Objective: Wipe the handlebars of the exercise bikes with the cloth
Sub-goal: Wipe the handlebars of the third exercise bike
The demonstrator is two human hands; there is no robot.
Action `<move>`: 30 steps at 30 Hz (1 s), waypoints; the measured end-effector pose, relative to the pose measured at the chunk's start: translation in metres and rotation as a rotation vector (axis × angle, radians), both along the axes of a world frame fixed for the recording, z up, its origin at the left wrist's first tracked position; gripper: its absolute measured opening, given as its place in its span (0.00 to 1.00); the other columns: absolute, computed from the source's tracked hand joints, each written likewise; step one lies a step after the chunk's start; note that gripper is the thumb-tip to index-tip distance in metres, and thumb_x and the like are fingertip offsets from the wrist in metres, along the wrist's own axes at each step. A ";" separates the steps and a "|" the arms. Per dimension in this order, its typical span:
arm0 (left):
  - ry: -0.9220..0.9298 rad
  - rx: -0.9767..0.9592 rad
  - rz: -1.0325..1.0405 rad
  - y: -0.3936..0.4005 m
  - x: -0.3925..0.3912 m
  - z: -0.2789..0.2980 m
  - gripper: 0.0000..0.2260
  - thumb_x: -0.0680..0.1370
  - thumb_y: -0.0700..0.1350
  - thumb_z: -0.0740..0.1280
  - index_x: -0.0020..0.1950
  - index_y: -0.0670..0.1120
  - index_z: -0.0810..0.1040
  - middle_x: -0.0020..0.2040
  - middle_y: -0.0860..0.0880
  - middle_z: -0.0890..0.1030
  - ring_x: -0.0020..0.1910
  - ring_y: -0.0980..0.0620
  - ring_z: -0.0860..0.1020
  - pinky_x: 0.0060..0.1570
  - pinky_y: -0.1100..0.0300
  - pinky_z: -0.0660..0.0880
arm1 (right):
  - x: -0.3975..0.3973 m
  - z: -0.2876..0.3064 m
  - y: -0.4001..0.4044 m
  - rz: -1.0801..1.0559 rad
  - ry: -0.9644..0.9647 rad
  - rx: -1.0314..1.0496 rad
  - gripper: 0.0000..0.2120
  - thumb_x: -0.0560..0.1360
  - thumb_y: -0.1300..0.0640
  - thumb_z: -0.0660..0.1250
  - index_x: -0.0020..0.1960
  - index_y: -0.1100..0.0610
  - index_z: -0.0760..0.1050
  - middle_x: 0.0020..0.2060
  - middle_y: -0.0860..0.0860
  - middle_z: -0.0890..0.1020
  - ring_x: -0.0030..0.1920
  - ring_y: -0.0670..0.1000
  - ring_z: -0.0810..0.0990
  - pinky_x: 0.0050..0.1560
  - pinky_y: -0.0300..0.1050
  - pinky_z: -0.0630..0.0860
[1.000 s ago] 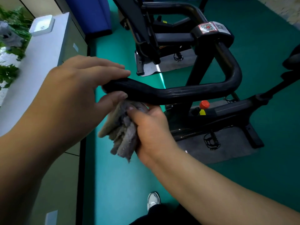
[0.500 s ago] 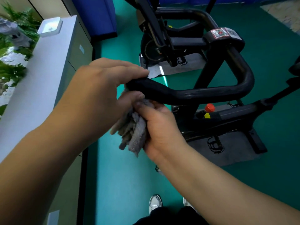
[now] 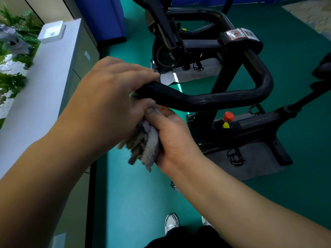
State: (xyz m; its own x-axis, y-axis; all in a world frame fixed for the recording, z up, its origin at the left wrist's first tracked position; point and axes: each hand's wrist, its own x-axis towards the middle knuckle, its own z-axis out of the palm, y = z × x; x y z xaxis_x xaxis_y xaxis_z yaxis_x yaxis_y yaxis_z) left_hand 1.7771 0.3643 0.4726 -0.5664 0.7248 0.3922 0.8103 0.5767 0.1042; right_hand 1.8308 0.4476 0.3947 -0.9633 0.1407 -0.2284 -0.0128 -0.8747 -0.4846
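Observation:
A black looped handlebar [image 3: 211, 100] of the near exercise bike crosses the middle of the view. My left hand [image 3: 111, 97] grips its near left end, fingers over the top and thumb underneath. Just below that end, my right hand [image 3: 172, 138] holds a bunched grey cloth [image 3: 145, 149], which hangs down under the bar between both hands. The tip of the bar is hidden under my left hand. A second bike's handlebar [image 3: 200, 14] shows farther back.
A grey cabinet [image 3: 53, 77] with a white tray [image 3: 52, 31] runs along the left, plants behind it. The bike's frame with a red knob [image 3: 228, 115] and its grey floor mat [image 3: 250, 158] stand on the right. Green floor and my shoes [image 3: 171, 222] are below.
The view has shifted so the handlebar sits further right. My left hand has closed tighter over the bar's end and my right hand has brought the cloth closer under it.

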 end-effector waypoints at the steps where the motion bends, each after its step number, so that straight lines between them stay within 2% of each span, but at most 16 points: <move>1: 0.011 -0.008 0.001 0.000 0.000 0.000 0.18 0.71 0.47 0.69 0.61 0.47 0.80 0.56 0.50 0.81 0.54 0.44 0.76 0.56 0.63 0.64 | 0.006 -0.006 0.007 -0.024 -0.034 0.022 0.06 0.75 0.66 0.65 0.51 0.61 0.74 0.40 0.58 0.79 0.36 0.55 0.78 0.41 0.48 0.77; 3: 0.025 -0.006 0.013 0.001 0.001 -0.001 0.18 0.72 0.49 0.68 0.61 0.46 0.80 0.56 0.49 0.81 0.54 0.43 0.75 0.56 0.60 0.65 | 0.020 -0.013 0.023 -0.077 -0.136 0.037 0.10 0.72 0.64 0.66 0.53 0.62 0.74 0.41 0.57 0.81 0.39 0.53 0.80 0.47 0.49 0.78; 5: 0.037 0.010 0.028 0.004 0.003 -0.003 0.18 0.73 0.50 0.68 0.60 0.45 0.80 0.55 0.49 0.81 0.54 0.43 0.75 0.56 0.59 0.65 | 0.038 -0.017 0.038 -0.115 -0.226 0.037 0.16 0.70 0.61 0.67 0.58 0.63 0.74 0.43 0.59 0.82 0.39 0.54 0.82 0.43 0.49 0.80; 8: 0.054 0.040 0.032 0.008 0.004 -0.006 0.15 0.74 0.48 0.70 0.59 0.45 0.81 0.55 0.49 0.82 0.53 0.43 0.75 0.55 0.59 0.65 | 0.061 -0.018 0.055 -0.218 -0.314 0.174 0.12 0.75 0.61 0.67 0.58 0.61 0.74 0.48 0.63 0.83 0.44 0.60 0.83 0.43 0.58 0.80; 10: 0.057 0.061 0.032 0.011 0.004 -0.010 0.14 0.74 0.47 0.70 0.58 0.44 0.82 0.54 0.49 0.82 0.53 0.43 0.75 0.55 0.59 0.66 | 0.072 -0.010 0.062 -0.313 -0.283 0.428 0.08 0.74 0.62 0.69 0.53 0.58 0.77 0.46 0.56 0.84 0.46 0.57 0.83 0.45 0.54 0.82; 12: 0.058 0.069 0.032 0.014 0.005 -0.013 0.14 0.74 0.48 0.69 0.57 0.44 0.82 0.54 0.49 0.82 0.53 0.43 0.75 0.55 0.59 0.66 | 0.071 0.005 0.067 -0.426 -0.148 0.740 0.08 0.73 0.63 0.70 0.51 0.55 0.78 0.44 0.50 0.84 0.46 0.49 0.83 0.46 0.45 0.81; 13: 0.059 0.068 0.034 0.016 0.005 -0.014 0.14 0.74 0.48 0.69 0.57 0.44 0.82 0.54 0.49 0.82 0.53 0.42 0.75 0.55 0.60 0.65 | 0.066 0.012 0.069 -0.492 -0.068 0.883 0.09 0.74 0.64 0.70 0.53 0.56 0.78 0.45 0.49 0.84 0.48 0.47 0.83 0.49 0.44 0.81; 16: 0.058 0.074 0.046 0.020 0.006 -0.015 0.13 0.74 0.48 0.68 0.56 0.44 0.82 0.53 0.49 0.82 0.52 0.42 0.75 0.53 0.63 0.63 | 0.038 0.015 0.073 -0.647 0.090 1.264 0.15 0.76 0.64 0.68 0.62 0.60 0.77 0.53 0.51 0.80 0.54 0.47 0.79 0.59 0.45 0.76; 18: 0.064 0.083 0.045 0.022 0.007 -0.016 0.13 0.73 0.47 0.68 0.55 0.45 0.83 0.52 0.49 0.83 0.52 0.42 0.75 0.53 0.62 0.64 | 0.022 0.002 0.070 -0.642 0.155 1.577 0.17 0.77 0.61 0.66 0.66 0.59 0.75 0.51 0.53 0.78 0.52 0.52 0.77 0.55 0.51 0.75; 20: 0.067 0.086 0.036 0.022 0.008 -0.016 0.12 0.73 0.46 0.68 0.55 0.45 0.83 0.52 0.48 0.83 0.51 0.43 0.76 0.53 0.60 0.65 | 0.015 -0.010 0.065 -0.654 0.114 1.837 0.18 0.78 0.55 0.63 0.67 0.54 0.75 0.49 0.53 0.78 0.49 0.55 0.75 0.49 0.56 0.72; 23: 0.066 0.088 0.038 0.022 0.009 -0.015 0.12 0.73 0.46 0.68 0.54 0.44 0.83 0.52 0.48 0.83 0.51 0.43 0.76 0.53 0.60 0.66 | 0.013 -0.016 0.067 -0.723 0.044 1.954 0.17 0.78 0.49 0.62 0.65 0.51 0.77 0.45 0.54 0.78 0.46 0.57 0.75 0.44 0.54 0.69; 26: 0.077 0.084 0.040 0.024 0.009 -0.016 0.11 0.74 0.45 0.68 0.54 0.44 0.83 0.52 0.48 0.83 0.51 0.42 0.76 0.53 0.57 0.67 | 0.015 -0.021 0.083 -0.756 0.013 2.014 0.15 0.78 0.48 0.64 0.60 0.52 0.80 0.42 0.55 0.77 0.43 0.58 0.74 0.41 0.54 0.70; 30: 0.074 0.067 0.054 0.028 0.011 -0.017 0.12 0.74 0.45 0.66 0.55 0.45 0.83 0.52 0.49 0.83 0.51 0.42 0.75 0.54 0.58 0.66 | 0.025 -0.028 0.108 -0.738 -0.038 2.093 0.12 0.77 0.48 0.67 0.55 0.52 0.82 0.43 0.55 0.76 0.44 0.57 0.72 0.41 0.54 0.71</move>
State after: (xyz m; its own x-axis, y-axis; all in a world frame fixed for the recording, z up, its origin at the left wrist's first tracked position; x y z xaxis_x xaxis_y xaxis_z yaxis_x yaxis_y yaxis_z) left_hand 1.7880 0.3921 0.4560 -0.5717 0.6648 0.4809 0.7850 0.6137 0.0849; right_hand 1.8557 0.5558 0.3665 -0.6404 0.3650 0.6757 0.0309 0.8914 -0.4522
